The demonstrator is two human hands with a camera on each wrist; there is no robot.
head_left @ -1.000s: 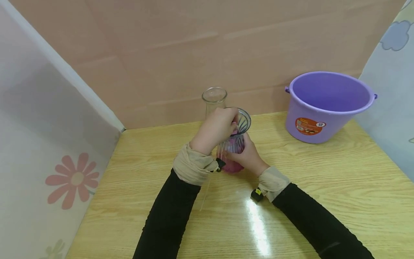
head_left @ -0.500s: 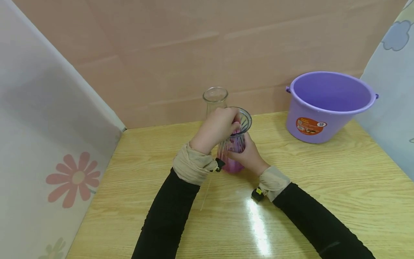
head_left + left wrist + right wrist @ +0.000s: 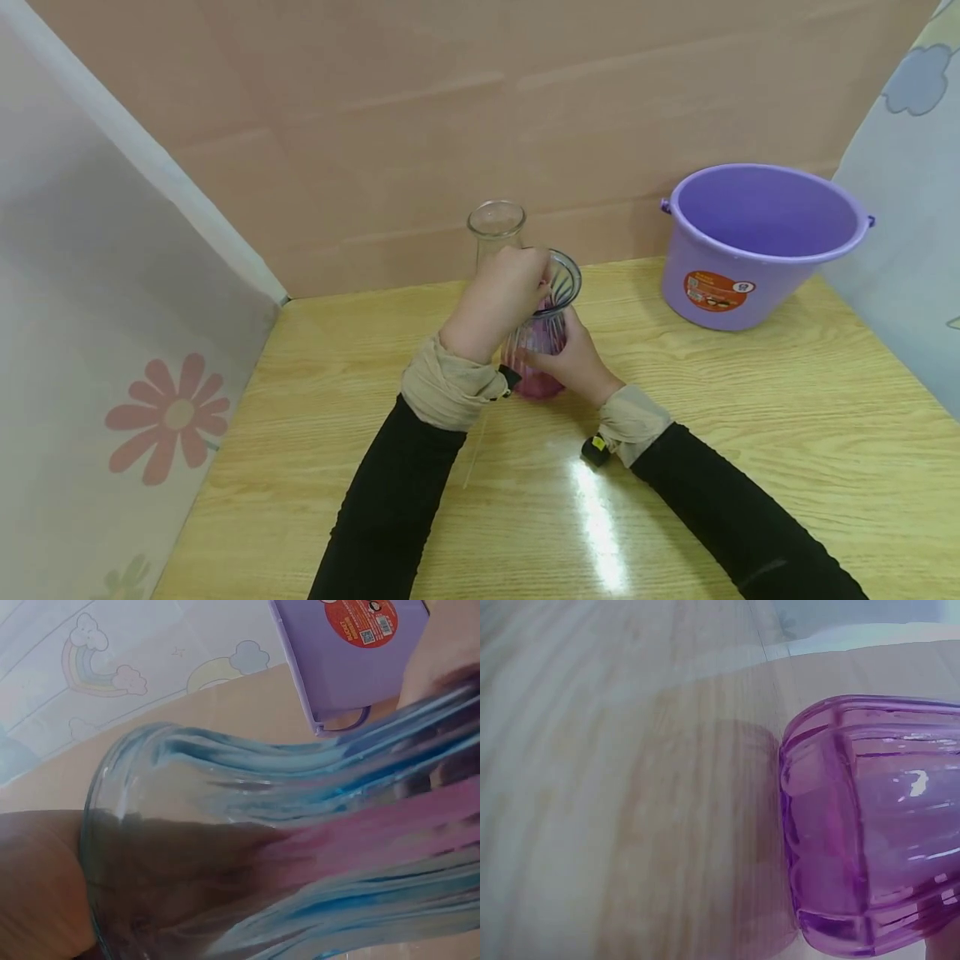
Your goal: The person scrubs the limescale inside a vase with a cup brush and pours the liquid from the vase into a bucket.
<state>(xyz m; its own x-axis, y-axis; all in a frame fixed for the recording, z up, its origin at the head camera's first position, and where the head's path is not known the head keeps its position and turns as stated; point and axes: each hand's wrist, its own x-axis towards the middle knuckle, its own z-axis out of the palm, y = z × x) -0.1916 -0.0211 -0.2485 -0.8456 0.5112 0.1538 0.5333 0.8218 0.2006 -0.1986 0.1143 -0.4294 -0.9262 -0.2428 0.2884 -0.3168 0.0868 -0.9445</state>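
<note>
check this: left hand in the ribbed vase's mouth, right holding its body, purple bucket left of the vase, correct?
No: the head view shows the purple bucket right of the ribbed glass vase, not left. The left hand is in its mouth and the right hand holds its body.
</note>
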